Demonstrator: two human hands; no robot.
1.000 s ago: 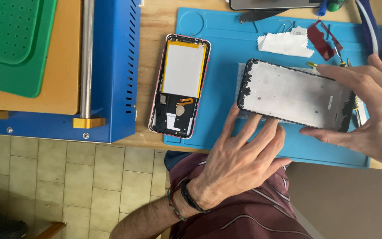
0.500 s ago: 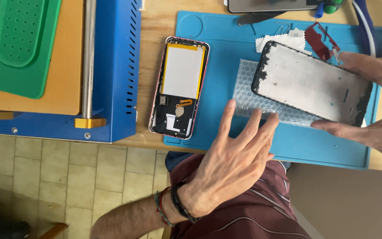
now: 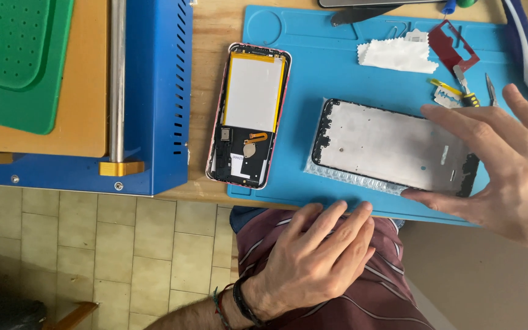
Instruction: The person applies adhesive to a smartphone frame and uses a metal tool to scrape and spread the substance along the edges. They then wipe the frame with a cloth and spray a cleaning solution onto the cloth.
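A: Item one, the frame. Where is it?

B: Flat on the blue mat, right half, near the mat's front edge, on a bubble-wrap pad that shows along its lower side. Half a second ago it was tilted up off the pad, which lay bare.

A: Who has it?

B: Right hand. Thumb at the frame's lower right corner, fingers spread over the right end and touching it. A light pinch at the edges, not a clench.

A: Left hand?

B: Holding nothing, fingers loose, resting at the bench's front edge over the striped shirt. A moment ago it was raised and splayed; a second ago it was under the frame.

A: Meaning?

B: My judgement: the frame has been set down and is only being steadied.

A: Next outward?

B: Phone body, back open, battery showing, across the mat's left edge. White cloth, red piece, razor blade and small tools near the mat's far right corner. Blue machine with green pad at the bench's left end.
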